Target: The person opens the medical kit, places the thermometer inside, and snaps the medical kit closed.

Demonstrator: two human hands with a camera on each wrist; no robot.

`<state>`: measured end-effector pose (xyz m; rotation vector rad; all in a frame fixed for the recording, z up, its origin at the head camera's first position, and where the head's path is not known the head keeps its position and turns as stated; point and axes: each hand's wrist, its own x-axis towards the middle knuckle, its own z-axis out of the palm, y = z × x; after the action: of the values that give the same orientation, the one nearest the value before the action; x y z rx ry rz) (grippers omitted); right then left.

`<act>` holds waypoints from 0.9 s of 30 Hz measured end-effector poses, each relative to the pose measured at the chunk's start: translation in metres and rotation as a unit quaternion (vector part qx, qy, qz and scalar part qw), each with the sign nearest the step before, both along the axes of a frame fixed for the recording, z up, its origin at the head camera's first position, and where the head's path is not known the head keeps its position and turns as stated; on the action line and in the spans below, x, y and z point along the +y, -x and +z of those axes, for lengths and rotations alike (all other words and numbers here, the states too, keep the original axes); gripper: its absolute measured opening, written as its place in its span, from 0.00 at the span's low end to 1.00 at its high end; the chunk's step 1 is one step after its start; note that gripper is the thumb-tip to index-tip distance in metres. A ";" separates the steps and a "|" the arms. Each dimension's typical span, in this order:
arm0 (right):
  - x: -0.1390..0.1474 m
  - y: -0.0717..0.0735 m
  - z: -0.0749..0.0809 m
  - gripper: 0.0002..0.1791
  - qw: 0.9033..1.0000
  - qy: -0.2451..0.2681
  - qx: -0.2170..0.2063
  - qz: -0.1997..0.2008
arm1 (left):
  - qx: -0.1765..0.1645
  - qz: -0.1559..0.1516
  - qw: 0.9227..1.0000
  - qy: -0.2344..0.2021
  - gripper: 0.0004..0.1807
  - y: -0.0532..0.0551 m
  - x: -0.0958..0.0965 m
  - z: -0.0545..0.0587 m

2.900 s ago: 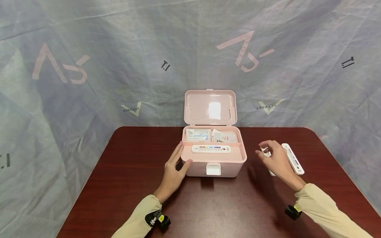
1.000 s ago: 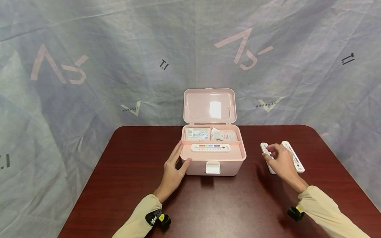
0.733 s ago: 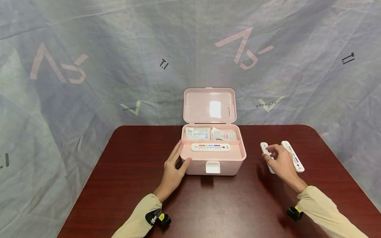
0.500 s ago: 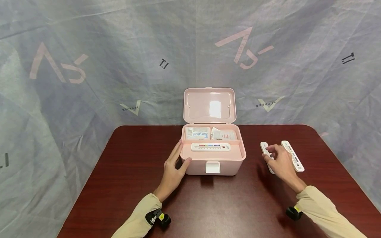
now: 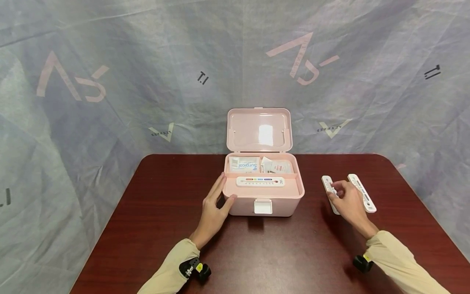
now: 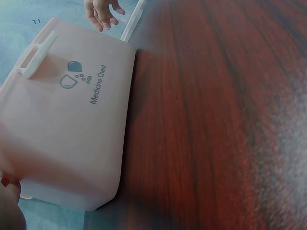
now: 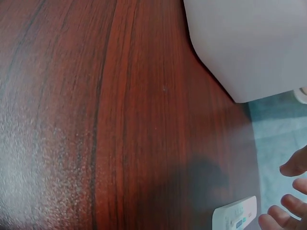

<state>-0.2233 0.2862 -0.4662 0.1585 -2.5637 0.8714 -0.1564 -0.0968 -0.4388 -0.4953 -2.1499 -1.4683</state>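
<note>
A pink medicine chest (image 5: 242, 209) stands with its lid raised. One white thermometer strip (image 5: 260, 182) with coloured bars lies on its front tray. My left hand (image 5: 212, 213) rests against the chest's left side, fingers straight, thumb at the front rim. To the right, my right hand (image 5: 349, 202) hovers with loosely bent fingers over a second thermometer (image 5: 328, 183) on the table, partly hidden by the hand. A third thermometer (image 5: 370, 205) lies just to its right. In the right wrist view, the right fingers (image 7: 292, 203) hold nothing, apart from a thermometer (image 7: 235, 214).
The chest's rear compartments hold a packet marked Surgical (image 5: 244, 164) on the left and small white packets (image 5: 277, 166) on the right. A dark red wooden table (image 5: 172, 183) bears everything. Behind it hangs a grey cloth (image 5: 147, 61) with printed letters.
My right hand has moved a little to the right and lower, uncovering more of the second thermometer. My left hand stays at the chest.
</note>
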 end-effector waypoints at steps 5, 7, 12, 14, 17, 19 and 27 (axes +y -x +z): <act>0.003 0.001 -0.005 0.13 1.000 0.002 -0.008 -0.006 | 0.007 -0.001 1.000 0.002 0.32 0.000 0.000 -0.001; 0.004 0.001 -0.006 0.13 1.000 0.003 -0.009 -0.008 | 0.008 -0.001 1.000 0.002 0.32 0.000 0.000 0.000; 0.007 0.001 -0.008 0.13 1.000 0.001 -0.015 -0.015 | -0.006 -0.007 1.000 -0.004 0.32 -0.001 0.000 0.003; 0.009 0.001 -0.010 0.13 1.000 0.000 -0.016 -0.017 | -0.009 -0.008 1.000 -0.004 0.32 0.000 0.000 0.002; 0.011 0.001 -0.013 0.12 1.000 0.001 -0.013 -0.016 | -0.004 -0.008 1.000 -0.003 0.32 0.000 -0.001 0.002; 0.013 0.001 -0.016 0.12 1.000 0.001 -0.011 -0.017 | 0.000 -0.007 1.000 -0.001 0.32 0.000 -0.001 0.001; 0.016 0.001 -0.021 0.12 1.000 -0.001 -0.016 -0.027 | 0.002 -0.008 1.000 -0.002 0.32 0.000 -0.001 0.001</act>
<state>-0.2241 0.3025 -0.4875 0.0772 -2.5861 0.8578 -0.1565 -0.0973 -0.4380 -0.5150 -2.1454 -1.4786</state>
